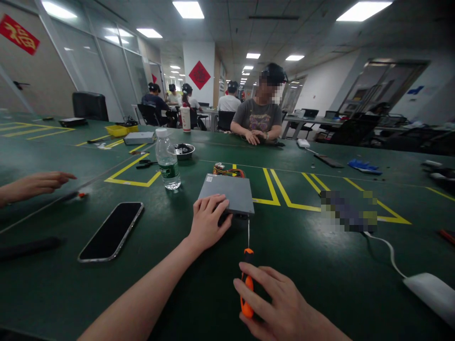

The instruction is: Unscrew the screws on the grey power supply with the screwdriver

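Observation:
A grey metal box (232, 192) with a bundle of coloured wires (229, 172) at its far side lies on the green table. My left hand (209, 220) rests on its near left corner, fingers over the top and thumb at the front edge. An orange and black screwdriver (248, 289) points away from me, its tip at the box's near right side. Around its handle are the fingers of my right hand (272, 298). The exact contact of the tip is too small to tell.
A water bottle (168, 163) stands left of the box, and a phone (112, 232) lies nearer. Another person's hand (37, 187) is at the left edge. Across the table sits a person (258, 116). A white power bank (432, 293) with a cable lies right.

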The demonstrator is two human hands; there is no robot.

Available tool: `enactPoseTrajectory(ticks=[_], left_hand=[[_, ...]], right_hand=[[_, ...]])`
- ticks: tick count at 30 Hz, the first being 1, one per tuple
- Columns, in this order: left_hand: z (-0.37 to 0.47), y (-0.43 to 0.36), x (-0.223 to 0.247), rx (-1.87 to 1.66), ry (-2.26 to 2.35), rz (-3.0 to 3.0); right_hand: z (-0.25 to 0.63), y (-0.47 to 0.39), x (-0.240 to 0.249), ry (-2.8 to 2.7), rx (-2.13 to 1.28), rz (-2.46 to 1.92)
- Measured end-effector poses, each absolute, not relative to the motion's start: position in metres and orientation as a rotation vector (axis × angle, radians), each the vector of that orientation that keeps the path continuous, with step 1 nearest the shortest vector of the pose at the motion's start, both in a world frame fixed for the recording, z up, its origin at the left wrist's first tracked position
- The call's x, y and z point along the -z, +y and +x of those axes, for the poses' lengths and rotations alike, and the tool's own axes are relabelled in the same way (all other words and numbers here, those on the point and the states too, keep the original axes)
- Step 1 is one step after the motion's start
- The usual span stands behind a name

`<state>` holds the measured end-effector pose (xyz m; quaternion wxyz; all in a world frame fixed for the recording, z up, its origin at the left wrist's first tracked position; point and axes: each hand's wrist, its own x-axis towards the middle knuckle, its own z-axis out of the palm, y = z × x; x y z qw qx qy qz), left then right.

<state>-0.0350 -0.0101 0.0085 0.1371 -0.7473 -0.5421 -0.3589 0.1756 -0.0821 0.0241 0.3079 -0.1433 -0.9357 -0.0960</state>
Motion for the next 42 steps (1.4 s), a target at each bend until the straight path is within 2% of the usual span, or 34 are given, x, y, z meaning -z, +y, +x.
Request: enactPoseTrajectory(ticks=[9,26,33,42], left_hand=[[-0.035,-0.010,-0.008,1.041,-1.567,-2.165],[-0.035,-0.010,-0.008,1.052,-1.573,-2.165],[-0.035,-0.010,-0.008,1.048,-1.572,-2.163],[-0.035,-0.010,-0.008,1.045,-1.549,-2.147]], right_hand=[[0.171,-0.079,-0.015,-2.609,0.121,-0.364],[0.168,-0.077,-0.018,-2.570,0.119,-0.350],[0.159,-0.078,-0.017,-2.335,0.168,-0.338],[0.157,-0.081,-0.026,-2.451,0.153,-0.364]])
